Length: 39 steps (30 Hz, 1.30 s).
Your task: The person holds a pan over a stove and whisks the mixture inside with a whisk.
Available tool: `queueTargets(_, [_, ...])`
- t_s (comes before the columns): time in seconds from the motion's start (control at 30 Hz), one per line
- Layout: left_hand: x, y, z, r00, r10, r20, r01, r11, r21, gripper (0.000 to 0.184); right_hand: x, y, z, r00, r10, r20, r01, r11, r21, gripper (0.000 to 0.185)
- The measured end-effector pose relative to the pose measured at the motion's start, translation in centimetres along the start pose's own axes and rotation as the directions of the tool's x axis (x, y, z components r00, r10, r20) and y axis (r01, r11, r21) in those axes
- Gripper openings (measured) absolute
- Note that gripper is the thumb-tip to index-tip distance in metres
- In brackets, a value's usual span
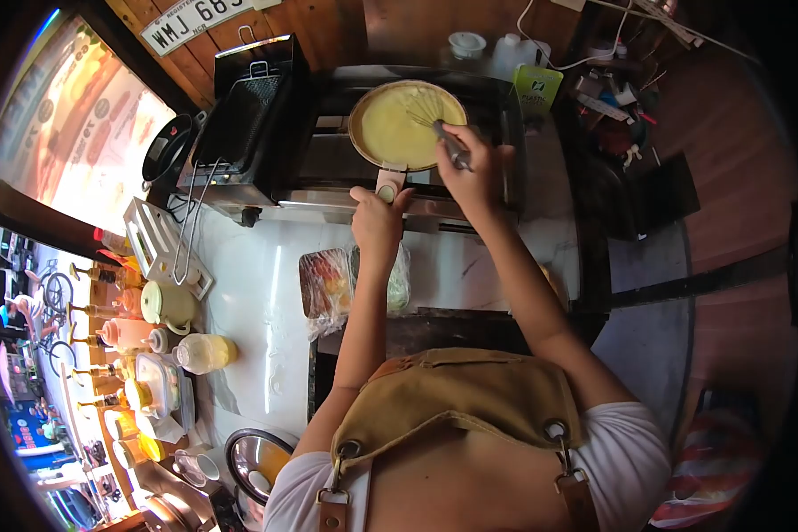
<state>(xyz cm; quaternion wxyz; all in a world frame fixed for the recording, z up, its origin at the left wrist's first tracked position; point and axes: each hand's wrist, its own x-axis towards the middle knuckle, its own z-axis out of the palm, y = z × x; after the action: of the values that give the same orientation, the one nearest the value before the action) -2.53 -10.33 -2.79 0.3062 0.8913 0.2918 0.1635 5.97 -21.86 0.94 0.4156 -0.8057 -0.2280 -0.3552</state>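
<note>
A round pan (353,133) with a pale yellow creamy mixture (390,124) in it sits over the stove (310,160). My left hand (378,222) is wrapped round the pan's handle (388,184) at the near side. In my right hand (472,173) is a whisk (441,129), its handle gripped in my fingers and its wire end in the mixture at the pan's right side. Closer to my body, two trays under plastic wrap, a left food tray (325,279) and a right food tray (395,279), lie beside my left forearm on the counter.
Left of the stove stands a black fryer (239,124) with a wire basket, beside a small black pan (167,146). Pump bottles, a pale green pitcher (166,304) and a jar (206,353) line the counter's left edge. A round lid (259,465) lies near my left arm.
</note>
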Motion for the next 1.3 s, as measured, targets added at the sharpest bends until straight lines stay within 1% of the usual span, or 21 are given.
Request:
queueTargets(0.03, [0.0,-0.1,0.1,1.000,0.007,-0.003,-0.007,1.000,-0.025,0.067,-0.2,0.0,-0.9,0.999,0.032,0.005,-0.032,0.999,0.031,0.017])
queueTargets(0.07, [0.0,-0.1,0.2,1.000,0.002,0.003,-0.002,1.000,-0.026,0.067,-0.1,-1.3,-2.6,0.986,0.154,0.070,-0.159,0.985,0.067,0.017])
queueTargets(0.1, [0.0,-0.2,0.3,1.000,0.010,-0.006,-0.010,1.000,-0.020,0.066,-0.4,-2.0,-3.6,0.984,0.159,0.074,-0.164,0.985,0.062,0.017])
queueTargets(0.2, [0.1,-0.2,0.5,1.000,0.013,-0.008,-0.013,1.000,-0.006,0.066,-0.9,-3.7,-5.4,0.986,-0.017,0.167,0.001,0.995,0.096,0.016])
queueTargets(0.23, [0.1,-0.1,0.4,1.000,0.004,-0.007,-0.004,1.000,0.000,0.066,-1.0,-3.7,-4.8,0.980,-0.046,0.194,0.016,0.988,0.153,0.016])
queueTargets(0.33, [-0.1,0.1,0.2,1.000,0.014,-0.005,-0.014,1.000,0.008,0.066,-0.2,-2.0,-2.1,0.967,-0.047,0.251,0.006,0.986,0.165,0.016])
queueTargets(0.4, [0.0,0.0,0.2,1.000,0.009,-0.002,-0.009,1.000,0.012,0.066,0.2,-0.2,0.4,0.968,0.031,0.251,-0.129,0.915,0.382,0.017])
queueTargets(0.5, [0.1,-0.2,0.3,1.000,0.013,-0.004,-0.012,1.000,0.021,0.066,0.9,0.4,1.4,0.971,0.035,0.237,-0.123,0.922,0.368,0.017])
queueTargets(0.53, [0.1,-0.1,0.2,1.000,0.009,-0.009,-0.008,1.000,0.020,0.066,1.2,0.3,1.3,0.981,-0.045,0.191,-0.036,0.915,0.402,0.016])
queueTargets(0.57, [0.1,0.0,0.1,1.000,0.006,-0.003,-0.006,1.000,0.019,0.067,1.3,0.2,0.8,0.980,-0.046,0.195,-0.037,0.914,0.403,0.016])
queueTargets(0.63, [0.1,-0.1,0.2,1.000,-0.002,0.003,0.002,1.000,0.024,0.067,1.9,0.4,-1.2,0.940,-0.155,0.302,0.043,0.937,0.347,0.016])
queueTargets(0.67, [0.2,-0.2,0.3,1.000,0.006,-0.007,-0.006,1.000,0.017,0.067,2.4,0.9,-2.1,0.894,-0.118,0.432,-0.056,0.928,0.369,0.018])
queueTargets(0.7, [0.1,-0.3,0.4,1.000,0.016,-0.017,-0.016,1.000,0.010,0.067,2.9,1.3,-3.0,0.879,-0.154,0.451,-0.061,0.903,0.426,0.019])
queueTargets(0.77, [0.1,-0.1,0.2,1.000,-0.003,0.002,0.003,1.000,0.003,0.068,3.6,2.0,-4.4,0.859,-0.100,0.503,-0.207,0.831,0.517,0.019])
queueTargets(0.83, [0.1,-0.1,0.1,1.000,-0.021,0.018,0.021,1.000,-0.002,0.068,4.9,2.3,-6.5,0.825,-0.053,0.563,-0.259,0.851,0.458,0.017])
queueTargets(0.97, [0.2,-0.1,0.0,0.999,-0.036,0.035,0.037,0.999,-0.039,0.069,5.9,3.6,-7.1,0.830,0.034,0.557,-0.294,0.875,0.384,0.016])
queueTargets(1.03, [0.1,0.1,0.0,0.998,-0.041,0.046,0.043,0.998,-0.044,0.069,5.6,4.0,-5.9,0.886,0.041,0.462,-0.234,0.898,0.371,0.016])
queueTargets(1.07, [0.1,0.1,-0.1,0.998,-0.040,0.047,0.042,0.998,-0.046,0.069,5.3,4.2,-4.7,0.911,-0.020,0.412,-0.160,0.903,0.398,0.015])
queueTargets(1.1, [0.1,0.1,-0.1,0.998,-0.040,0.048,0.043,0.998,-0.048,0.069,4.9,4.4,-4.2,0.891,-0.018,0.455,-0.183,0.900,0.395,0.016])
queueTargets(1.17, [0.1,0.2,-0.2,0.998,-0.045,0.048,0.047,0.998,-0.044,0.068,4.4,4.2,-3.2,0.886,-0.044,0.461,-0.198,0.864,0.462,0.017])
queueTargets(1.3, [0.1,0.0,0.0,0.998,-0.040,0.038,0.041,0.999,-0.033,0.068,4.1,4.0,-4.1,0.857,-0.093,0.507,-0.206,0.840,0.503,0.018])
